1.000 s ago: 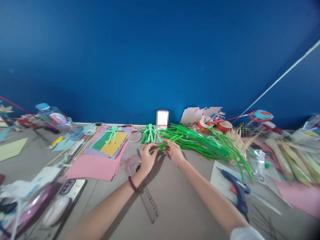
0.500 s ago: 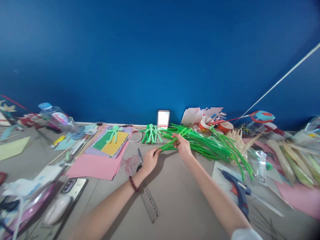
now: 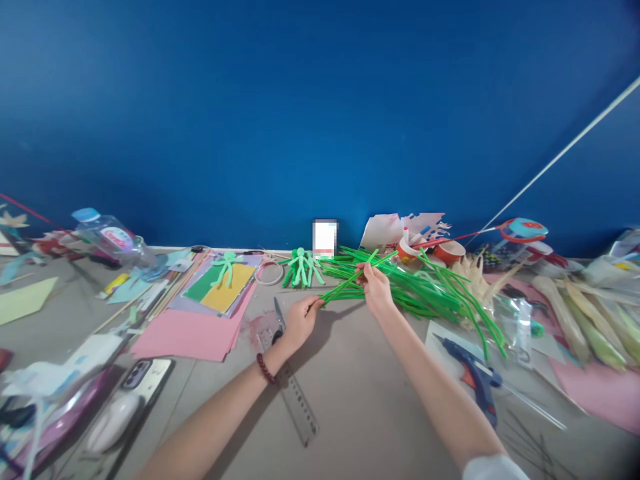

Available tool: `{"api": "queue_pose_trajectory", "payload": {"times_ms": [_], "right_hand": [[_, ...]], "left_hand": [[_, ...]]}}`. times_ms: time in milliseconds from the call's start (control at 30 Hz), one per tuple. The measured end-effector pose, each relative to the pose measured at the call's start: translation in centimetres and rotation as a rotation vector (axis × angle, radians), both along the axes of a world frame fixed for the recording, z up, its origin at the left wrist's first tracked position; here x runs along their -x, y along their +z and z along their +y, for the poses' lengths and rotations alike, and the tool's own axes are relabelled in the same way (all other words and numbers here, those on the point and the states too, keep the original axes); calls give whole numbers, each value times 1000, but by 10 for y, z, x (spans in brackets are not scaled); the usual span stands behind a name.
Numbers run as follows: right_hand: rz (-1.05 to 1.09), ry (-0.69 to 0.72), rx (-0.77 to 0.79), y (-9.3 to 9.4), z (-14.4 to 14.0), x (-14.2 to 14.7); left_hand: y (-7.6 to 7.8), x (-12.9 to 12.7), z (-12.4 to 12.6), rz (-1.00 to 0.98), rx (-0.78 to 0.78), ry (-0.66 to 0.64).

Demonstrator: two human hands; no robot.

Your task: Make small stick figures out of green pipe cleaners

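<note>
Between my hands stretch a few green pipe cleaners [image 3: 342,289], slanting up to the right. My left hand [image 3: 301,321] pinches their lower left ends between thumb and fingers. Further along, my right hand [image 3: 378,291] is closed around them, and their tips poke out above it. Behind and to the right of that hand lies a large loose bundle of green pipe cleaners [image 3: 425,298], partly in clear plastic. Little figures of pale green pipe cleaner [image 3: 301,268] sit just beyond my left hand. Under my left wrist are scissors [image 3: 279,313] and a clear ruler [image 3: 299,407].
Pink paper sheets [image 3: 187,333] and a lone green figure [image 3: 228,268] lie on the left, near a plastic bottle [image 3: 113,233] and a phone [image 3: 159,373]. A glue gun [image 3: 470,370] and corn husks [image 3: 593,327] are on the right. A blue wall [image 3: 320,120] closes the back.
My right hand has slid to the right along the pipe cleaners, and their tips now show above it. My left hand has stayed nearly in place.
</note>
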State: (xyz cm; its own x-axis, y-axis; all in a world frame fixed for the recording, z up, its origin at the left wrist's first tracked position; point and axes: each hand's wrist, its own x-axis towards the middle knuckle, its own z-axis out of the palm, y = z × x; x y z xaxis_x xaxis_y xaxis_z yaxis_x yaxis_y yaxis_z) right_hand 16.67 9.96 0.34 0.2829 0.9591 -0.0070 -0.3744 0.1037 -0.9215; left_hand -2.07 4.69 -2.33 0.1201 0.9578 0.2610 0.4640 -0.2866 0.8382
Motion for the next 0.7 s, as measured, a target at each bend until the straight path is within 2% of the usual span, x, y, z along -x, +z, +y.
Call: {"api": "queue_pose_trajectory", "payload": {"times_ms": [167,367,467,567,700], "right_hand": [[-37,100,-48,6,-3,-2],[-196,200,-98,4,-10,9],[-236,253,-73,5,-18,19],[-251,298,-59,11,-24,26],[-189,260,-89,15,-26,31]], "left_hand": [[2,-3,-3,-29,55,-83],[18,-13,-16,-120,107,-177],[25,-14,-19,-133,113,-153],[27,-12,-17,-149,87,-67],[28,-8,-12,-200,57,15]]}}
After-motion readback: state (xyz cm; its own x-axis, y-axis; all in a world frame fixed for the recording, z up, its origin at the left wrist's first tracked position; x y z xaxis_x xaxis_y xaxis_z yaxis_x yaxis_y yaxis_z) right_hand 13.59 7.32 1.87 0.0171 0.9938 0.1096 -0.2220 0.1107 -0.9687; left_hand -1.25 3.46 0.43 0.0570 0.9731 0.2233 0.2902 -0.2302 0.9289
